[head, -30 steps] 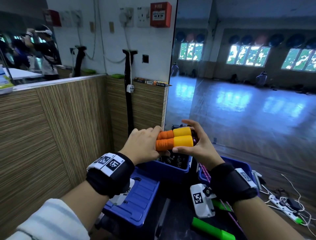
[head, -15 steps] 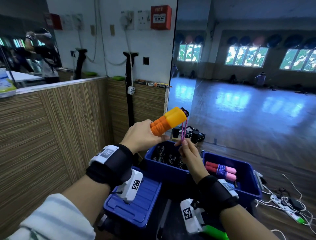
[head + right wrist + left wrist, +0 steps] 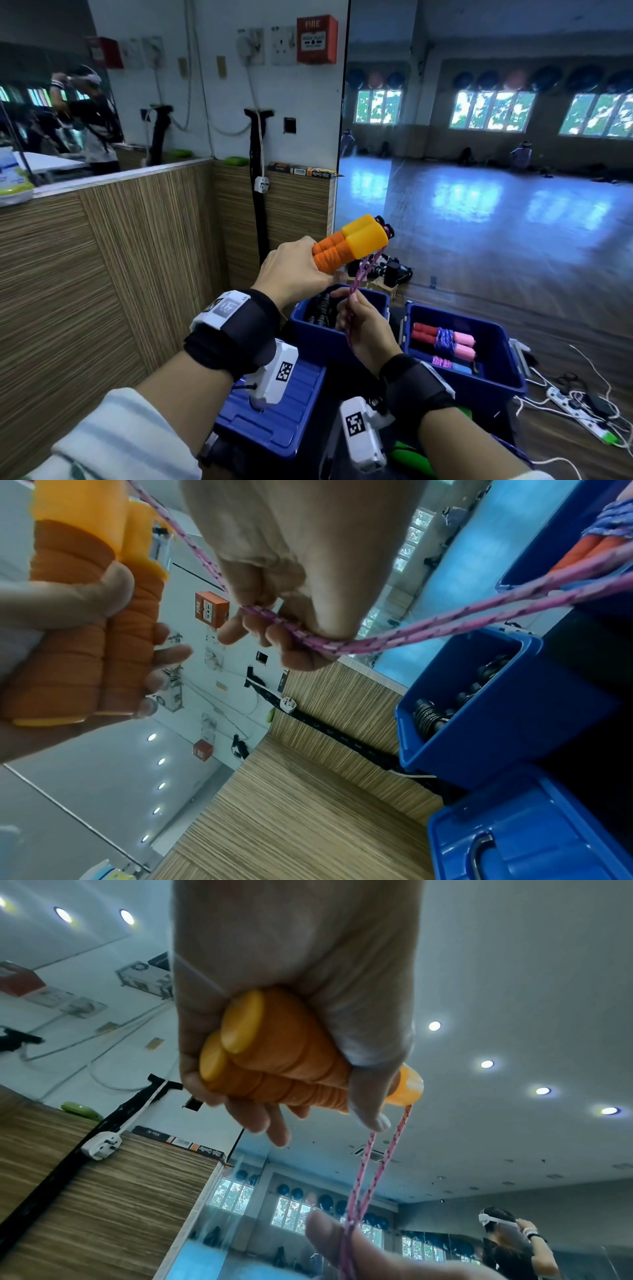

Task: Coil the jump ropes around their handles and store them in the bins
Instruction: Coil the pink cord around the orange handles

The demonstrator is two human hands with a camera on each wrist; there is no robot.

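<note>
My left hand [image 3: 294, 274] grips two orange-and-yellow jump rope handles [image 3: 349, 245] held side by side, their yellow ends tilted up to the right. From those ends a doubled pink rope [image 3: 359, 277] hangs down into my right hand [image 3: 363, 325], which holds both strands in curled fingers just below the handles. In the left wrist view the handles [image 3: 284, 1066] fill my fist and the rope [image 3: 373, 1172] runs down to the right hand's thumb [image 3: 329, 1231]. In the right wrist view the rope [image 3: 308, 637] crosses my curled fingers [image 3: 287, 620] and trails off right.
Two open blue bins sit below my hands: the left bin [image 3: 342, 339] holds black coiled ropes, the right bin [image 3: 496, 373] a wrapped red-and-pink rope [image 3: 445, 341]. A blue lid [image 3: 274, 425] lies nearer me. Wood-panelled wall on the left, cables and a power strip [image 3: 579, 407] on the floor right.
My left hand lifted the handles and tilted them up to the right. My right hand let go of the handles, dropped below them and took hold of the doubled pink rope.
</note>
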